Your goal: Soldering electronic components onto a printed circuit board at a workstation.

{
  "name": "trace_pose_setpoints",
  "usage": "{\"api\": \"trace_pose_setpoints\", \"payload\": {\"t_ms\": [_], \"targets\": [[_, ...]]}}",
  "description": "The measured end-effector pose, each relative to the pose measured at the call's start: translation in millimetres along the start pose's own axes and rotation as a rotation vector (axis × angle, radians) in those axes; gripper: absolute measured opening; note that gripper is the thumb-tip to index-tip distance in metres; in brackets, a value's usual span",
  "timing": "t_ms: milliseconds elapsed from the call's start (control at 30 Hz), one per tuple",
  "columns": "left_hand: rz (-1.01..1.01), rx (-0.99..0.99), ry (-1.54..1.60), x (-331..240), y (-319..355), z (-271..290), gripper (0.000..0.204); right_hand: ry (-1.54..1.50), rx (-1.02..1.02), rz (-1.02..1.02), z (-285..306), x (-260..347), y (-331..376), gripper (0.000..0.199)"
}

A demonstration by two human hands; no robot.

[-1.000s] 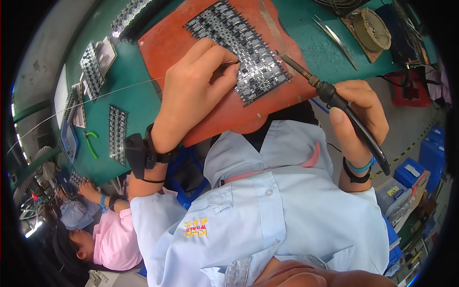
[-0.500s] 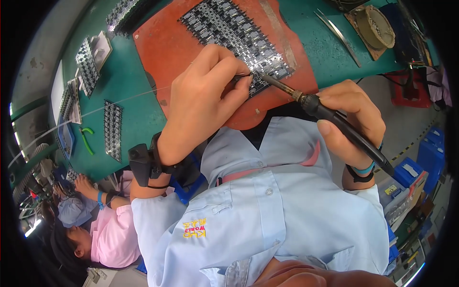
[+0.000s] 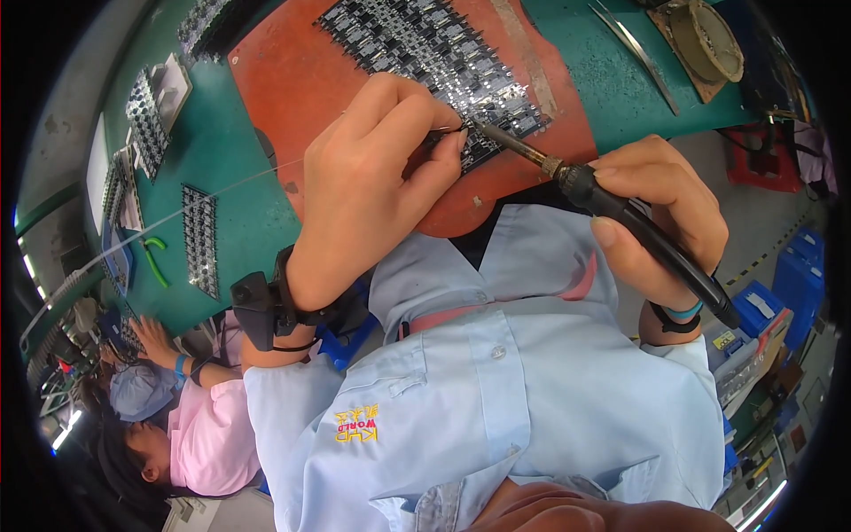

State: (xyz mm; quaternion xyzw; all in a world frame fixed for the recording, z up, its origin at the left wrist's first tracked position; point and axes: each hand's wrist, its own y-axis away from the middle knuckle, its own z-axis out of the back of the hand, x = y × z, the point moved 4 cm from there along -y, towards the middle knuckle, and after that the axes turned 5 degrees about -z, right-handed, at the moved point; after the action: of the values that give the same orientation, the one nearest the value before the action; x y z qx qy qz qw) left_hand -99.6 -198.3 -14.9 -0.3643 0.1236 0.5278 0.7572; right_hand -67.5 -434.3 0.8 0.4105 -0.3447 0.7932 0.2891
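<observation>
A panel of small dark circuit boards (image 3: 399,44) lies on an orange mat (image 3: 275,84). My right hand (image 3: 665,208) grips a soldering iron (image 3: 638,226) like a pen; its metal tip points left at the lower part of the panel. Beside that tip, my left hand (image 3: 368,164) is closed in a pinch. A thin pale strand of solder wire (image 3: 257,176) runs into it from the left. Something short and dark shows between thumb and forefinger, too small to make out. The fingers and knuckles hide part of the panel.
Metal tweezers (image 3: 636,58) and a round tan container (image 3: 705,43) lie at the far right of the green table (image 3: 257,235). On the left are green-handled cutters (image 3: 154,262), a strip of boards (image 3: 200,239) and stacked boards (image 3: 147,124). A co-worker in a pink sleeve (image 3: 213,434) sits at left.
The view has shifted slightly, so the panel and mat appear a little higher and to the left. Both hands keep their grips, and the iron's tip stays by the left fingertips.
</observation>
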Motion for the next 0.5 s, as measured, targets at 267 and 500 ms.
{"api": "trace_pose_setpoints", "payload": {"t_ms": [267,500], "targets": [[0.004,0.002,0.009,0.0,0.6,-0.8,0.014,0.022,0.006,-0.016,-0.1,4.8,-0.1,0.030],[0.003,0.006,-0.004,-2.8,0.3,-1.4,0.014,0.027,-0.061,0.083,-2.5,7.7,-0.6,0.029]]}}
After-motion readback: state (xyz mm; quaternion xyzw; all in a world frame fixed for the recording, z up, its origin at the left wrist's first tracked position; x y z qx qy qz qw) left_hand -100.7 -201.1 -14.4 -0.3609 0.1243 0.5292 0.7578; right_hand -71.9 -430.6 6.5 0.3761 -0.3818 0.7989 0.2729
